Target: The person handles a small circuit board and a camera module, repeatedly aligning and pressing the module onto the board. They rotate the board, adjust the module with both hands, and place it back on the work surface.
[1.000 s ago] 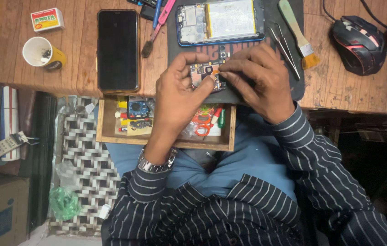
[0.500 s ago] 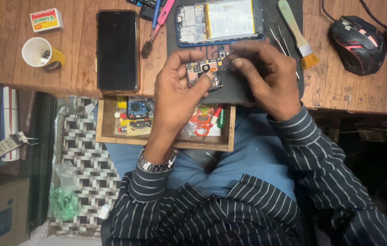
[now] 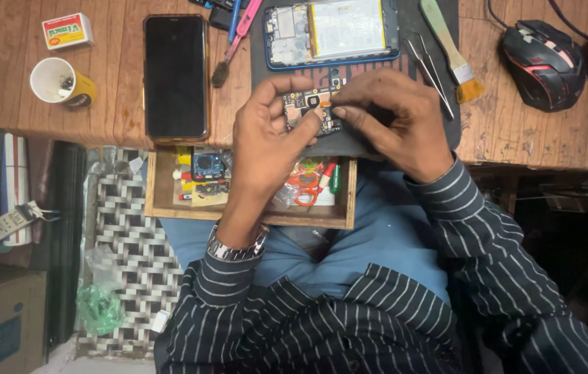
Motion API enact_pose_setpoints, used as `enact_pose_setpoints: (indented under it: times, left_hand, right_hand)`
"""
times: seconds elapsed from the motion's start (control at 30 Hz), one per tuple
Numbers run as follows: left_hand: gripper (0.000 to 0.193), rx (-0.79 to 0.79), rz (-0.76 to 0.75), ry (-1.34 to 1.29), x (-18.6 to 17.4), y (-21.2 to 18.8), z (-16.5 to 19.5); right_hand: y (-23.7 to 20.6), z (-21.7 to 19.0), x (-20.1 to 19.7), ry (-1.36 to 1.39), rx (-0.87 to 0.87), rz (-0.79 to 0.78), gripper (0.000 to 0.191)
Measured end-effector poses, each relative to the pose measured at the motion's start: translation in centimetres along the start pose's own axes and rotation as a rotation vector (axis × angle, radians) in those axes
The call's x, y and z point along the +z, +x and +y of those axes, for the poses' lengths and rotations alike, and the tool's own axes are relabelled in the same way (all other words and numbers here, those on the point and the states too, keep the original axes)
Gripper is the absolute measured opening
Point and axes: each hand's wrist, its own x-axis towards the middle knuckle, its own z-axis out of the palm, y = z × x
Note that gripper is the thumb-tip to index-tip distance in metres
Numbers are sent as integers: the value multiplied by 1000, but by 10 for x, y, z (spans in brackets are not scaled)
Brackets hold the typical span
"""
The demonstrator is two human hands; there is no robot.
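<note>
A small dark circuit board [image 3: 311, 109], studded with tiny metal parts and a round camera ring, sits just above the middle of the frame, over a black rubbery mat [image 3: 384, 138] on the worn wooden table [image 3: 529, 138]. The left hand [image 3: 266, 138] curls around the board's left edge, thumb and fingers closed on it. The right hand [image 3: 394, 118] comes in from the right, fingertips pinched together on the board's right end. At the top centre lies an opened phone [image 3: 332, 31] with a pale battery showing. To its left lies a glossy black phone [image 3: 175, 76]; to its right lie thin steel tweezers [image 3: 431, 69] and a green-handled brush [image 3: 453, 48]. Below the table edge, a shallow wooden drawer [image 3: 249, 215] holds small colourful parts.
</note>
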Motion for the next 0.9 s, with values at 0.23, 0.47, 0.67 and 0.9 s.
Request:
enact_pose_setpoints:
  times: [0.23, 0.47, 0.67, 0.9]
  left_hand:
    - [37, -12, -24, -33, -1, 0, 1]
    - [38, -30, -24, 28, -2, 0, 6]
    - [37, -7, -13, 39, 0, 0, 6]
    - [36, 79, 18, 110, 3, 1, 1]
  right_hand:
    - [-1, 0, 0, 14, 20, -1, 12]
    - [-2, 0, 0, 22, 30, 8, 12]
    - [-2, -1, 1, 12, 15, 19, 13]
    - [-1, -4, 4, 21, 40, 41, 14]
